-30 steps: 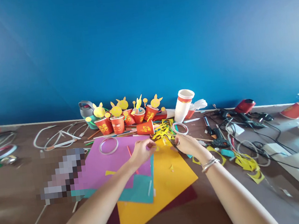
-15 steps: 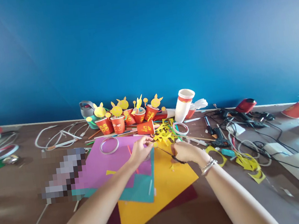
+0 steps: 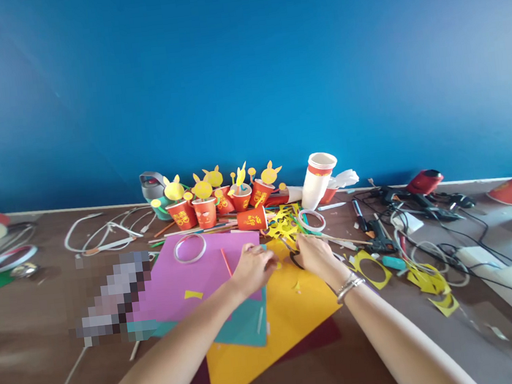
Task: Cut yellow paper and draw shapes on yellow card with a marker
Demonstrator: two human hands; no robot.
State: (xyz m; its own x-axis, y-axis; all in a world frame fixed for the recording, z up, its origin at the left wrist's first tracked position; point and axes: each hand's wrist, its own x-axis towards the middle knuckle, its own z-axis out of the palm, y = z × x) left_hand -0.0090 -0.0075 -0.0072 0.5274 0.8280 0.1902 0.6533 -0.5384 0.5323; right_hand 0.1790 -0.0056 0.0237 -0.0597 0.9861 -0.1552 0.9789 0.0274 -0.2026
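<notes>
My right hand is closed around the dark handles of a pair of scissors. The blades point up and to the left, towards the yellow paper scraps. Just left of it, my left hand has its fingers curled together over the edge of the stacked sheets. A small light-yellow paper piece shows at its fingertips, partly hidden. Beneath both hands lie an orange-yellow sheet, a teal sheet and a purple sheet.
Behind stand several red paper cups with yellow rabbit-eared figures, and a stack of white cups. A tape roll rests on the purple sheet. At right are a glue gun, tangled cables and a power strip.
My left hand has moved lower and turned palm-down, away from the scissors' tip. My right hand has risen slightly, and the scissors now point more steeply upward.
</notes>
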